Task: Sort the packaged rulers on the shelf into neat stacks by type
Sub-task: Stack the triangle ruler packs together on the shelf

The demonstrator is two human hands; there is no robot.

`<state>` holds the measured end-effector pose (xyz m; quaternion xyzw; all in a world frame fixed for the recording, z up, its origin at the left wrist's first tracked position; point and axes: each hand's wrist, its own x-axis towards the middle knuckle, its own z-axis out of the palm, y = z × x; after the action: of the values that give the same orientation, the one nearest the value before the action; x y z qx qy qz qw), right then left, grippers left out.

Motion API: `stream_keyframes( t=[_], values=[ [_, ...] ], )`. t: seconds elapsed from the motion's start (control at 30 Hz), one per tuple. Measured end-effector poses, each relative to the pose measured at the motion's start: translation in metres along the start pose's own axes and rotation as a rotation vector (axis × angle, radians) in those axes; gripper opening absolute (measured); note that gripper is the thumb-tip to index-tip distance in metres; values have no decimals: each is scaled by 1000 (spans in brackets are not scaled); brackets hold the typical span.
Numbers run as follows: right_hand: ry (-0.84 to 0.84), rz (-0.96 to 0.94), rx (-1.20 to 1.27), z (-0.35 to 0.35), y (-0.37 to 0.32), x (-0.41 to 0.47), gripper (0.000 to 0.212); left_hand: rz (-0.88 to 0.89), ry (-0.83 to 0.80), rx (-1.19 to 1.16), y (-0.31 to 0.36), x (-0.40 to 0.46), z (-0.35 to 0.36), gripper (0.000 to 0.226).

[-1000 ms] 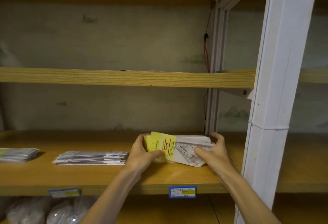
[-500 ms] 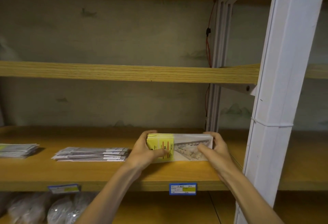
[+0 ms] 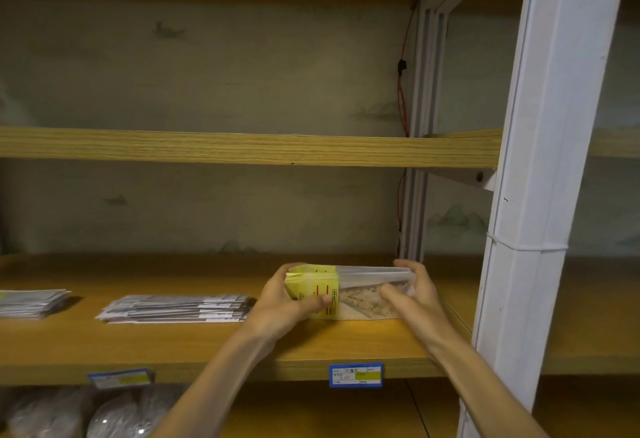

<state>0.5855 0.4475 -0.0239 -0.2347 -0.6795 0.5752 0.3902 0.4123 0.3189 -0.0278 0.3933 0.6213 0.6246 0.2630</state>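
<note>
A bundle of yellow-headed clear ruler packs (image 3: 349, 293) stands on its long edge on the wooden shelf (image 3: 194, 344), right of centre. My left hand (image 3: 287, 302) grips its yellow end, thumb across the front. My right hand (image 3: 412, 293) grips the clear end, fingers curled over the top. A flat stack of grey-and-white ruler packs (image 3: 176, 308) lies to the left. Another flat stack (image 3: 31, 303) sits at the far left edge.
A white metal upright (image 3: 540, 195) stands close on the right, with a second post (image 3: 420, 125) and a red cable at the back. An upper shelf board (image 3: 242, 150) hangs overhead. Blue price labels (image 3: 356, 374) mark the front edge. Clear bags (image 3: 69, 417) lie below.
The bundle went from tilted and fanned to squared upright between both hands. It sits flatter against the shelf board now, and my hands have closed in on its two ends.
</note>
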Motion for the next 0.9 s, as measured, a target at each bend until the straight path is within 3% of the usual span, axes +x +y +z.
stream_keyframes(
  t=[0.13, 0.27, 0.57, 0.9],
  values=[
    [79, -8, 12, -1, 1, 1, 57, -14, 67, -8, 0, 1, 0, 63],
    [30, 1, -17, 0, 1, 1, 55, -25, -8, -7, 1, 0, 2, 58],
    [57, -3, 11, 1, 3, 3, 47, -35, 53, -26, 5, -2, 4, 20],
    [38, -19, -37, -1, 5, 2, 32, 92, 163, 23, 7, -7, 5, 19]
  ],
)
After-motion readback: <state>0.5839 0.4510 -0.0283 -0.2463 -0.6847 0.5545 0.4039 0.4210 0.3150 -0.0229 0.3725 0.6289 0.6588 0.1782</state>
